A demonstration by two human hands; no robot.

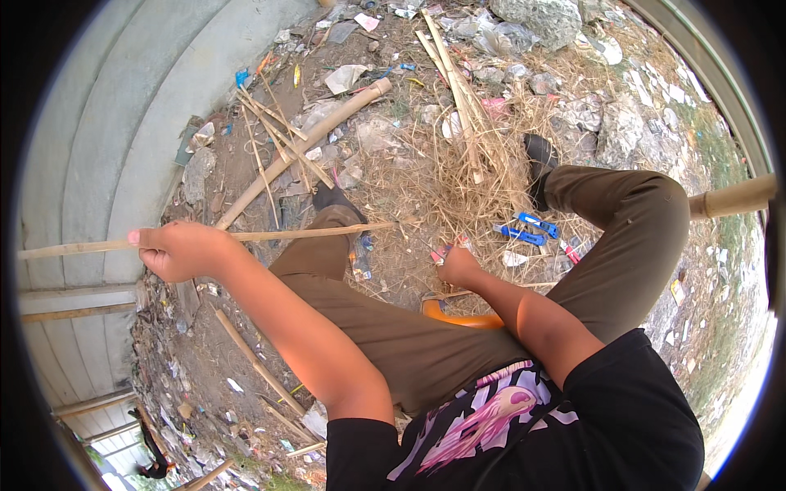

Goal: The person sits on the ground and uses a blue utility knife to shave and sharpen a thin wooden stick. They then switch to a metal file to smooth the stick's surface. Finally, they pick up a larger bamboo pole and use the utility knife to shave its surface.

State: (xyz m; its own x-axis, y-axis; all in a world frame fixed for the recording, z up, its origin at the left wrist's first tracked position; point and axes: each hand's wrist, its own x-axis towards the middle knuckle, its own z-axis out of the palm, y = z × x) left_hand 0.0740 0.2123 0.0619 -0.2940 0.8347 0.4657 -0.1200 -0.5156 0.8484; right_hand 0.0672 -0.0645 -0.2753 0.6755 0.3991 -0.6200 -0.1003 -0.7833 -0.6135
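Observation:
My left hand [182,250] is closed around a long thin bamboo strip [303,234], thumb along it. The strip runs from the wall side at left across to the middle of the ground, passing over my lower leg. My right hand [458,267] is closed between my knees, near the strip's right end. Something reddish shows at its fingers, and a thin dark line points from it toward the strip; I cannot make out what it holds. Under my right forearm lies a curved orange object [463,317], partly hidden by my leg.
A thick bamboo pole [307,147] and split strips [278,131] lie ahead left. Shavings [483,180] and more strips [458,98] spread ahead. Two blue tools [524,236] and a red one [570,252] lie near my right leg. A grey wall [139,106] stands left; litter covers the ground.

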